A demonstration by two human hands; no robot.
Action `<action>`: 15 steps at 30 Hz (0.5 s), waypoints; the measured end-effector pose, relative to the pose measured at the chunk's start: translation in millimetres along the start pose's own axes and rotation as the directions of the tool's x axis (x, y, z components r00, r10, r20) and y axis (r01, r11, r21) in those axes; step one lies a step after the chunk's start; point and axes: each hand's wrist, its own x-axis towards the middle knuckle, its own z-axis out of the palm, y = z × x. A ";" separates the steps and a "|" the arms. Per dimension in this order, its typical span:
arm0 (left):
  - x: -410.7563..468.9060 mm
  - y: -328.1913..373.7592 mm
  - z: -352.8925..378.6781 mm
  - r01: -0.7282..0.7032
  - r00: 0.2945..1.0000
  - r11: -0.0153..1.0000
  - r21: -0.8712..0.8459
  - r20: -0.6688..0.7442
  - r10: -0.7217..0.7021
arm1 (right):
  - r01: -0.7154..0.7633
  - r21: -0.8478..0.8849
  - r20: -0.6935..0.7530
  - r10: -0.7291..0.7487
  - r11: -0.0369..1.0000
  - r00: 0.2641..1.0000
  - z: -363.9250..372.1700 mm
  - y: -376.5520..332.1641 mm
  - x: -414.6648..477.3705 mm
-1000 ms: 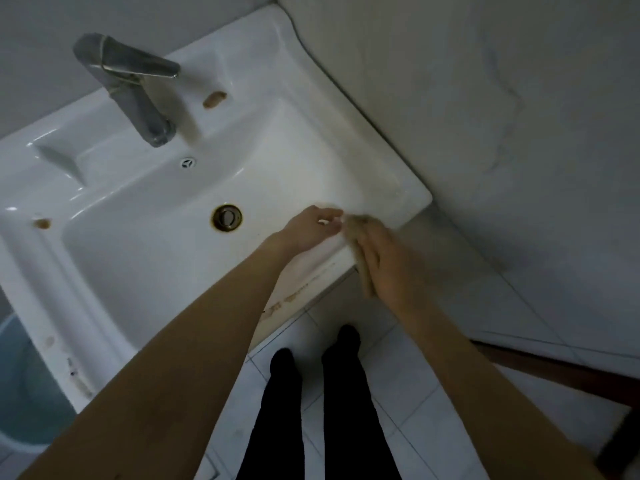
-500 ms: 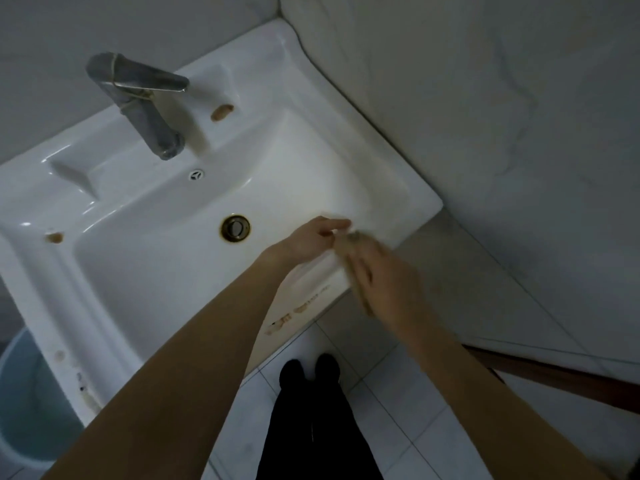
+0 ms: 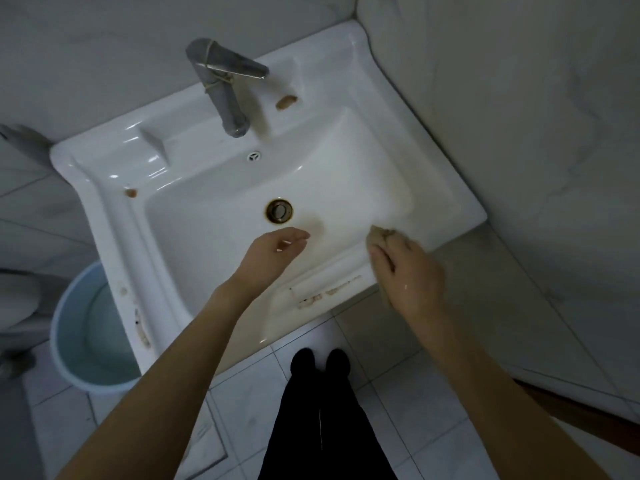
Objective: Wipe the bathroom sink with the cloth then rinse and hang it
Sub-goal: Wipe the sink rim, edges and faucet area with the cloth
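One camera, worn on the head, looks steeply down from above the near edge of the sink [image 3: 446, 188]. The tap [image 3: 221, 84] lies toward the top of the frame, the floor tiles [image 3: 242, 393] at the bottom. The wide lens bends the side walls.

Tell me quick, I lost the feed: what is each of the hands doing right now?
Left hand: open, holding nothing, hovering over the sink basin.
Right hand: closed on the cloth, at the sink's front right edge.
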 end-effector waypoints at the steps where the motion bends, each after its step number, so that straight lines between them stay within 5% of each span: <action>1: -16.5 -3.3 -6.6 0.007 0.999 1.000 0.013 -0.050 -0.006 | 0.048 0.013 -0.014 -0.048 0.999 0.999 6.8 -16.9 -9.6; 3: -51.7 -12.5 -17.5 0.027 0.992 0.998 0.065 -0.124 -0.018 | 0.177 -0.016 -0.011 -0.177 0.984 0.984 18.0 -44.4 -24.1; 6: -94.6 -32.9 -24.8 0.094 0.995 0.954 0.284 -0.038 -0.087 | 0.398 -0.041 0.038 -0.397 0.916 0.917 19.5 -39.6 -22.0; 10: -108.3 -51.8 -18.6 0.049 0.997 0.891 0.452 0.036 -0.073 | 0.207 -0.098 0.108 -0.196 0.973 0.975 5.1 20.7 17.6; 15: -110.4 -62.1 -10.2 -0.001 0.998 0.920 0.393 -0.054 0.024 | 0.068 -0.075 -0.075 -0.073 0.995 0.994 6.8 1.8 10.8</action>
